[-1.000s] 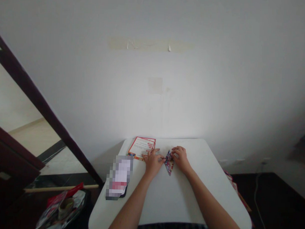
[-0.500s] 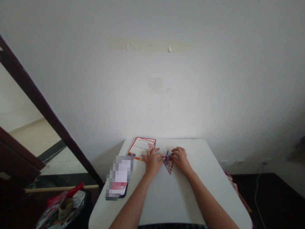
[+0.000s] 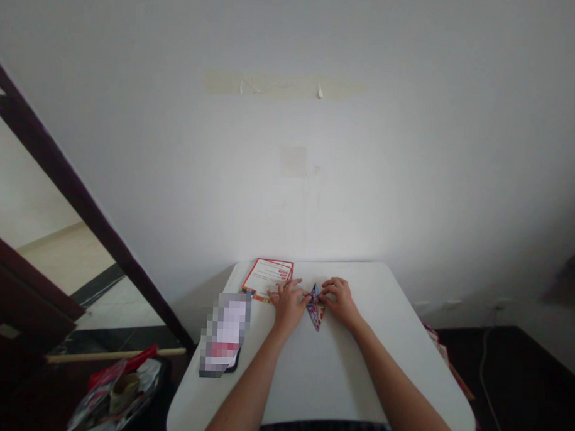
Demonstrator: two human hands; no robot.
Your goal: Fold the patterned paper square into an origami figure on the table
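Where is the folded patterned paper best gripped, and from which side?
Probably at the near point of the folded patterned paper, pinched lightly, coming from the person's side. Its slim diamond outline narrows to that tip, which points toward the person, clear of fingers; the left hand and right hand have fingertips at its two sides.
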